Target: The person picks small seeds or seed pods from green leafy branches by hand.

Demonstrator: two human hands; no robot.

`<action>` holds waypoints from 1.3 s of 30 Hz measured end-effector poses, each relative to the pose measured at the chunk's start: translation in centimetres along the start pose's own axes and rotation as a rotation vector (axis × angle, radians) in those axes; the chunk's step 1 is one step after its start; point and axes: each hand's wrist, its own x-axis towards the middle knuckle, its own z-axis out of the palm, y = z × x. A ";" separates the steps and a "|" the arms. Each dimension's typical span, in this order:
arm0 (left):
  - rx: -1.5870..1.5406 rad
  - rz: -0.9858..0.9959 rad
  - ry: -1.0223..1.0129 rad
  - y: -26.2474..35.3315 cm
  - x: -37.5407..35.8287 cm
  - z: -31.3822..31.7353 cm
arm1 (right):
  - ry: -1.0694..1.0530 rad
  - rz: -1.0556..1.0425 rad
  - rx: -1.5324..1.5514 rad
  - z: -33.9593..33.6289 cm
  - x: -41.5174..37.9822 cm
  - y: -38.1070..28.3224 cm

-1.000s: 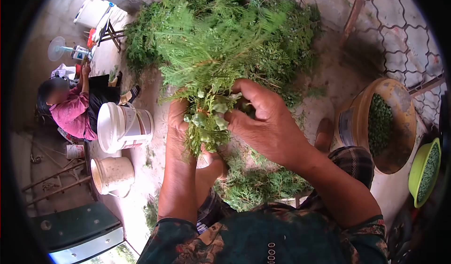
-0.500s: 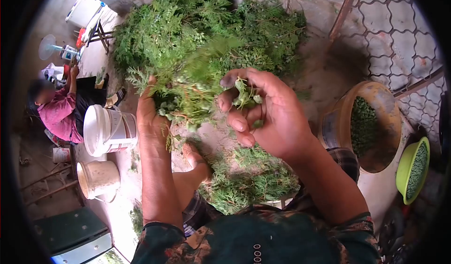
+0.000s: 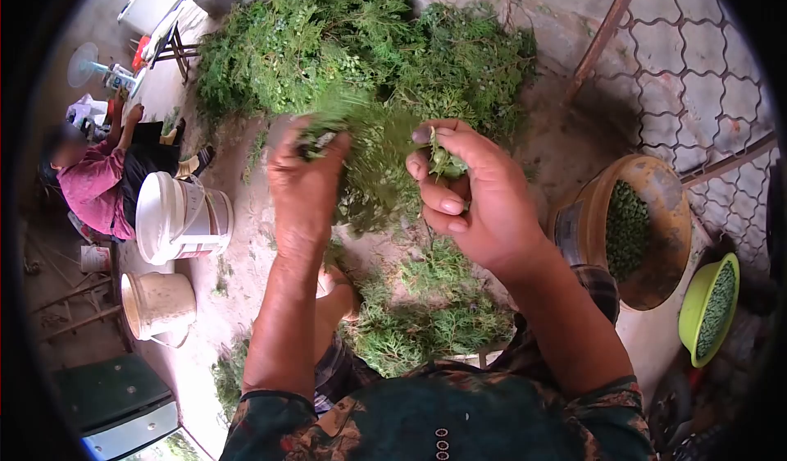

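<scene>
My left hand (image 3: 303,186) is closed round a leafy cypress sprig (image 3: 373,166), which is smeared by motion between my two hands. Small green cones (image 3: 448,164) sit in the curled fingers of my right hand (image 3: 492,194), against the thumb and palm. Both hands are raised above the floor, in front of a big heap of cut cypress branches (image 3: 328,51). Below them, more loose sprigs (image 3: 426,321) lie by my feet.
To my right stands a tan bucket (image 3: 574,223) with green cones (image 3: 627,231) inside, beside a lime-green basin (image 3: 691,309) of cones. Wire mesh (image 3: 680,116) rises behind. On the left are a white bucket (image 3: 156,219), a beige bucket (image 3: 164,305) and a seated person (image 3: 94,182).
My left hand has moved up and right, turning over with the sprig closed in it. My right hand has shifted slightly right, still holding the cones.
</scene>
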 end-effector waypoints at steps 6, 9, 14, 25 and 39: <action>0.196 -0.207 -0.340 2.2 -2.0 1.3 | 0.106 -0.167 -0.206 0.0 0.6 0.6; 0.073 -0.124 -0.421 2.2 -2.7 1.4 | 0.131 -0.267 -0.333 -0.1 0.7 1.0; 0.428 0.371 -0.238 -0.2 -3.3 1.8 | 0.137 -0.297 -0.482 -0.1 0.9 2.3; 0.185 -0.127 -0.244 1.9 -3.2 1.9 | 0.095 -0.099 -0.203 0.4 0.8 1.6; -0.066 -0.210 0.096 1.6 -1.2 0.6 | 0.002 -0.197 -0.569 0.9 0.4 0.6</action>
